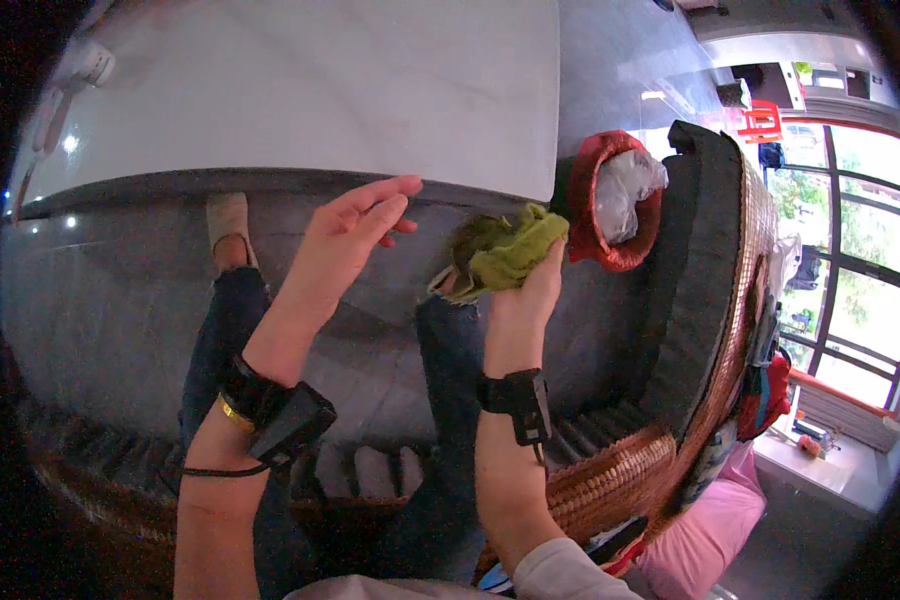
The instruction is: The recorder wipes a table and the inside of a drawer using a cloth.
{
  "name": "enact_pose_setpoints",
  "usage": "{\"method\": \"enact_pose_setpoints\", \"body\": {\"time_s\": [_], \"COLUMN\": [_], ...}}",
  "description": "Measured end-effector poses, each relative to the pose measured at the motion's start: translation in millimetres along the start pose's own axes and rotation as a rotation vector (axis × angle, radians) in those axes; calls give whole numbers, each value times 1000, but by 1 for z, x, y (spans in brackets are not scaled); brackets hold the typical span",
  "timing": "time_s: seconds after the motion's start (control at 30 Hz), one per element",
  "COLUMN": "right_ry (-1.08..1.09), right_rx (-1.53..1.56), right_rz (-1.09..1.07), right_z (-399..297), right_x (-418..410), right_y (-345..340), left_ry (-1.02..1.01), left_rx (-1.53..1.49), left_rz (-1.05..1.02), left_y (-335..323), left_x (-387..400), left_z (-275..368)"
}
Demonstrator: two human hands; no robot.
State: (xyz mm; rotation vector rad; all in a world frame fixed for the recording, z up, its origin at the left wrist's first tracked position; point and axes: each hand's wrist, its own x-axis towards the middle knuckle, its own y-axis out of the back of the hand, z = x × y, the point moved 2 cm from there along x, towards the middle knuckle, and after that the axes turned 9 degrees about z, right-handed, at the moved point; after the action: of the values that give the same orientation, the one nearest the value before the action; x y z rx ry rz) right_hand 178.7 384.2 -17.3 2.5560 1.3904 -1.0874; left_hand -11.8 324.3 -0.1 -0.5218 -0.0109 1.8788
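Observation:
A green cloth (516, 251), crumpled and partly darker at its left side, is gripped in my right hand (541, 279) just off the near right corner of a white marbled table (345, 90). My left hand (364, 217) is raised near the table's front edge; its fingers are loosely bent and apart, with nothing in them. Both forearms carry black strapped devices. Below the hands are my legs in blue jeans and a light shoe (229, 216) on the grey floor.
Right of the table stands a red bin (615, 259) lined with a clear plastic bag (622, 195). A dark-edged sofa with a woven mat (619, 469) curves along the right and near side. A white container (96, 64) stands at the table's far left. A red stool (763, 122) is farther off.

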Motion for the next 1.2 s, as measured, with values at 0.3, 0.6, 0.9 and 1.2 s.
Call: {"method": "enact_pose_setpoints", "body": {"time_s": [0.3,0.6,0.9,1.2], "right_ry": [-106,134,169,178], "right_rx": [67,-173,-164,-184], "right_rz": [-101,-107,-129,-134], "right_z": [5,-7,-3,-3], "right_x": [10,0,0,8], "right_y": [2,-5,-7,-6], "left_ry": [-10,11,8,-10], "left_rx": [-7,-53,-43,-40], "left_rz": [-2,30,19,16], "left_y": [-3,-3,-1,-2], "left_x": [2,1,2,2], "left_z": [-1,2,1,0]}}
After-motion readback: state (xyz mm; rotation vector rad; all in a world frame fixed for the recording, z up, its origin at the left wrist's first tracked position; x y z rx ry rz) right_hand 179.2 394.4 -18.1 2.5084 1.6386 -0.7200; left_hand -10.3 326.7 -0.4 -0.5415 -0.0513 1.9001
